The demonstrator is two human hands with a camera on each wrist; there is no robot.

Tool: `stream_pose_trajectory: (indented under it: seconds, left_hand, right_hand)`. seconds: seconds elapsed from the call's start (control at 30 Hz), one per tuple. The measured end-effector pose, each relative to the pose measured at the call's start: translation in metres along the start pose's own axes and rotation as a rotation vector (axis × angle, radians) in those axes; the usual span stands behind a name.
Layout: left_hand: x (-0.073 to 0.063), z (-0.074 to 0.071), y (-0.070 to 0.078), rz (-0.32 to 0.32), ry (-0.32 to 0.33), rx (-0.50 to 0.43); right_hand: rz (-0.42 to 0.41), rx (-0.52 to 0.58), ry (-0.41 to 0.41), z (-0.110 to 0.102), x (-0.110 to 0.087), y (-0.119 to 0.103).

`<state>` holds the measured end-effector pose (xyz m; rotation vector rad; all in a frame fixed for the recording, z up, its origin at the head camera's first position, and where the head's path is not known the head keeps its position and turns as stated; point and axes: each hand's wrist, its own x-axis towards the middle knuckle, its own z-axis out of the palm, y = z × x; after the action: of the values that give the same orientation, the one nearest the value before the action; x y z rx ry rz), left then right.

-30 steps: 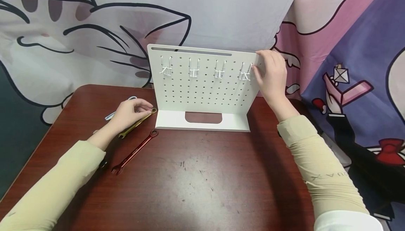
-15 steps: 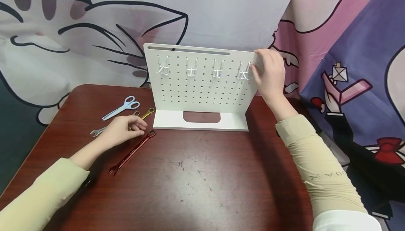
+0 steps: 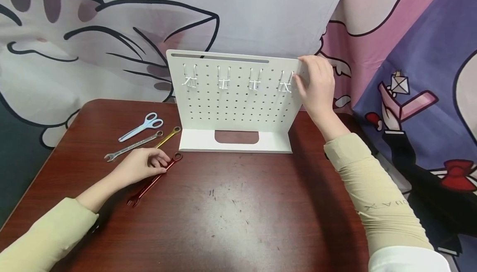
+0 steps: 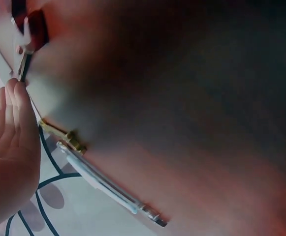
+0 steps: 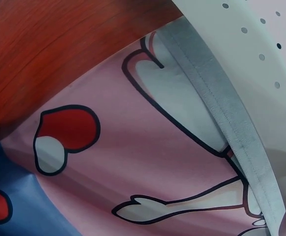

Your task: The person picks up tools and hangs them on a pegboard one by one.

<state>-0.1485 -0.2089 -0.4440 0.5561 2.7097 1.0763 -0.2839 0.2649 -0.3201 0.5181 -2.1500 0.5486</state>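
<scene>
A white pegboard stand [image 3: 238, 112] with several white wire hooks stands upright at the back of the table. My right hand [image 3: 319, 83] grips its upper right corner, thumb on the front face; in the right wrist view part of the perforated panel [image 5: 268, 46] shows. My left hand [image 3: 138, 167] is low over the red combination wrench [image 3: 148, 186], its thumb and fingertips at the shaft near the ring end. In the left wrist view the fingers of that hand [image 4: 15, 130] look fairly straight. Whether they pinch the wrench is not visible; it lies on the table.
Left of the stand lie a yellow wrench [image 3: 167, 136], a silver wrench [image 3: 137, 144] and light-blue scissors [image 3: 136, 131]. All are on the brown wooden table [image 3: 223, 210]. Printed cartoon curtains [image 3: 268, 15] hang directly behind it and along the right.
My left hand has moved from the yellow wrench toward me to the red wrench, uncovering the scissors and the silver wrench. The right hand keeps its grip on the pegboard.
</scene>
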Motion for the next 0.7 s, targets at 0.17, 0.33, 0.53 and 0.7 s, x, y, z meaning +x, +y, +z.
stream_pose_trajectory:
  seconds: [0.17,0.33,0.53,0.7]
  left_hand:
    - [-0.001,0.004,-0.003,-0.022,0.03,0.021]
    - [-0.001,0.007,-0.005,-0.057,0.03,0.033]
    - [0.0,0.008,-0.006,-0.064,0.034,0.052]
    - [0.001,0.011,-0.007,-0.063,0.048,0.058]
  right_hand:
    - [0.018,0.017,0.003,0.0,0.0,-0.001]
    - [0.026,0.023,0.006,0.0,0.0,-0.001]
    - [0.009,0.018,0.001,0.001,0.001,0.0]
    - [0.014,0.019,0.0,0.001,0.0,0.0]
